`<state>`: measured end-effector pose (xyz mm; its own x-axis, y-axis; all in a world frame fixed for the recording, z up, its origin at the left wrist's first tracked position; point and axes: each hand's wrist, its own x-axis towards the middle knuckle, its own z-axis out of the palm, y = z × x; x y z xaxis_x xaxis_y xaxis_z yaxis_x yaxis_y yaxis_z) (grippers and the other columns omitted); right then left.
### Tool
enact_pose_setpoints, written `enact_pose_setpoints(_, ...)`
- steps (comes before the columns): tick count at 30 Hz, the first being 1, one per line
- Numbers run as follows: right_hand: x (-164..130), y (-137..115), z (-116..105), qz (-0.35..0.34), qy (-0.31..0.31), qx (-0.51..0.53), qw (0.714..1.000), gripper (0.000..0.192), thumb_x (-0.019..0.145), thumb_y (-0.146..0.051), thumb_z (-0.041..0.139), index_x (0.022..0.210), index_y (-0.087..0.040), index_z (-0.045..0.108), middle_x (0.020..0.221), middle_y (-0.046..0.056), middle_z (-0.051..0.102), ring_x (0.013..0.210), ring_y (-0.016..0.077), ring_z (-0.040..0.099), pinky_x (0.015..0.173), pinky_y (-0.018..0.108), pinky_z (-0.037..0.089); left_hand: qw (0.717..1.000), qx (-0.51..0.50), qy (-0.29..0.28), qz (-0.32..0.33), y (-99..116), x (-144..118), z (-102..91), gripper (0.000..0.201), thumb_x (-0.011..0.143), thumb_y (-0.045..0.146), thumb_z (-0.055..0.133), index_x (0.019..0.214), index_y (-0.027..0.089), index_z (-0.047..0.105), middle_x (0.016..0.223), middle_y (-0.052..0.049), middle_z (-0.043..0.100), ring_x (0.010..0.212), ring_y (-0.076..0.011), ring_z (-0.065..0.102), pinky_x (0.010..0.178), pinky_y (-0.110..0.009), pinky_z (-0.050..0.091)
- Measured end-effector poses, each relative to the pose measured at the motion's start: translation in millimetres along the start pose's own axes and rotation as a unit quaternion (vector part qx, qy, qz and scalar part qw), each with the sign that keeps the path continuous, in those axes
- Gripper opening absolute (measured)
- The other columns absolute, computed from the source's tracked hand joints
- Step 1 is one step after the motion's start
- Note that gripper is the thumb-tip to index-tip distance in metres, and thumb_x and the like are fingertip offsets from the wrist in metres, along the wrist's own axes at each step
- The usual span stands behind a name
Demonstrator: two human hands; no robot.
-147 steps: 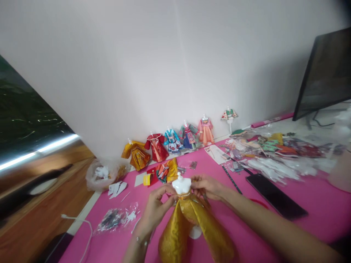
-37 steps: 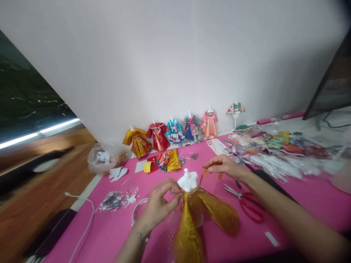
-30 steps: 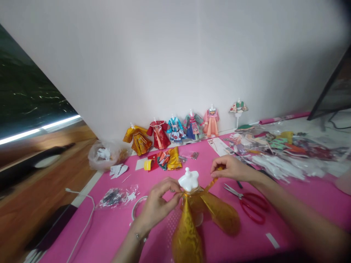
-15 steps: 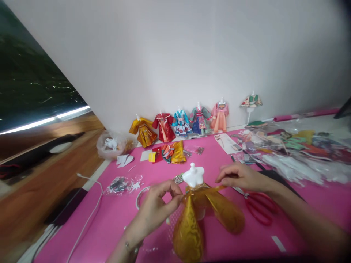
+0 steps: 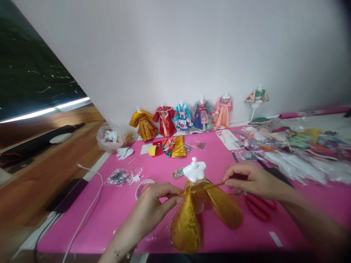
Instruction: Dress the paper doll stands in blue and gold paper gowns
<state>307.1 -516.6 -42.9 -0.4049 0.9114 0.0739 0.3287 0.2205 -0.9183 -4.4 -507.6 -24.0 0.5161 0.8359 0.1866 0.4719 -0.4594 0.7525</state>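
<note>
A small white mannequin torso (image 5: 194, 171) stands upright on the pink mat, with a gold patterned doll garment (image 5: 187, 226) hanging from its chest in two wide, rounded panels. Across the garment's top runs a narrow gold ribbon (image 5: 211, 187), stretched nearly straight. My left hand (image 5: 156, 204) pinches the ribbon's left end between thumb and forefinger. At the other end my right hand (image 5: 245, 179) grips it with closed fingertips. Red-handled scissors (image 5: 259, 208) lie partly beneath my right hand. A white tape roll (image 5: 143, 181) shows behind my left hand.
Several dressed miniature mannequins (image 5: 164, 120) lean along the wall. Bagged fabric pieces (image 5: 296, 140) cover the mat's right side. A plastic bag (image 5: 109, 137), packets of small parts (image 5: 119, 177) and a white cable (image 5: 94, 208) are on the left. A patterned piece (image 5: 178, 172) lies behind the torso.
My right hand has moved slightly right, and the ribbon now looks narrower and tauter. My left hand stays pinched near the garment's left panel. The camera view has shifted a little.
</note>
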Motion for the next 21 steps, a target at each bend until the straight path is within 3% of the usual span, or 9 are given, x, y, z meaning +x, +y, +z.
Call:
enact_pose_setpoints(4, 0.5, -0.2, 3.8, -0.085, 0.073, -0.083, 0.990, 0.019, 0.083, -0.038, 0.069, 0.078, -0.020, 0.073, 0.068, 0.002, 0.066, 0.058, 0.0136, 0.056, 0.052, 0.025, 0.042, 1.000, 0.018, 0.006, 0.014, 5.6, 0.8, 0.4, 0.009, 0.086, 0.019, 0.064, 0.080, 0.022, 0.070, 0.076, 0.001, 0.071, 0.069, -0.0143, 0.065, 0.066, -0.024, 0.047)
enact_pose_setpoints(10, 8.6, 6.0, 11.0, -0.124, 0.135, -0.086, 0.979, 0.025, 0.083, -0.042, 0.071, 0.072, -0.020, 0.075, 0.058, 0.001, 0.059, 0.049, 0.0108, 0.046, 0.047, 0.026, 0.033, 0.998, -0.050, 0.034, 0.029, -0.7, 12.0, 4.9, 0.013, 0.084, 0.016, 0.065, 0.072, 0.019, 0.061, 0.074, 0.001, 0.062, 0.070, -0.0137, 0.058, 0.067, -0.025, 0.044)
enact_pose_setpoints(14, 19.9, 12.7, 14.3, -0.126, 0.126, -0.024, 0.984, 0.021, 0.083, -0.037, 0.071, 0.071, -0.019, 0.069, 0.064, 0.001, 0.060, 0.055, 0.0124, 0.050, 0.050, 0.026, 0.037, 0.981, -0.184, 0.042, 0.038, -15.7, 21.5, 12.3, 0.013, 0.082, 0.021, 0.069, 0.074, 0.018, 0.059, 0.093, -0.006, 0.067, 0.089, -0.0184, 0.061, 0.078, -0.030, 0.047)
enact_pose_setpoints(16, 27.0, 17.4, 16.9, -0.123, 0.108, 0.033, 0.986, 0.018, 0.084, -0.035, 0.069, 0.073, -0.020, 0.066, 0.073, 0.003, 0.064, 0.066, 0.0154, 0.058, 0.060, 0.027, 0.045, 0.968, -0.248, 0.045, 0.025, -22.3, 26.4, 17.1, 0.018, 0.080, 0.026, 0.072, 0.073, 0.018, 0.058, 0.097, -0.007, 0.068, 0.092, -0.0196, 0.062, 0.079, -0.031, 0.048)
enact_pose_setpoints(19, 37.7, 25.2, 23.1, -0.119, 0.071, 0.133, 0.981, 0.015, 0.085, -0.033, 0.068, 0.078, -0.020, 0.064, 0.094, 0.007, 0.071, 0.091, 0.0206, 0.065, 0.081, 0.033, 0.050, 0.949, -0.312, 0.045, 0.013, -30.4, 33.4, 23.2, 0.024, 0.078, 0.032, 0.076, 0.072, 0.018, 0.057, 0.086, -0.005, 0.068, 0.082, -0.0173, 0.063, 0.073, -0.028, 0.048)
enact_pose_setpoints(21, 43.8, 29.4, 27.8, -0.111, 0.058, 0.189, 0.974, 0.016, 0.082, -0.034, 0.071, 0.077, -0.020, 0.063, 0.100, 0.008, 0.072, 0.098, 0.0217, 0.066, 0.087, 0.035, 0.050, 0.941, -0.334, 0.043, 0.016, -36.0, 36.9, 25.5, 0.026, 0.077, 0.032, 0.077, 0.071, 0.018, 0.057, 0.078, -0.002, 0.067, 0.074, -0.0153, 0.062, 0.068, -0.026, 0.048)
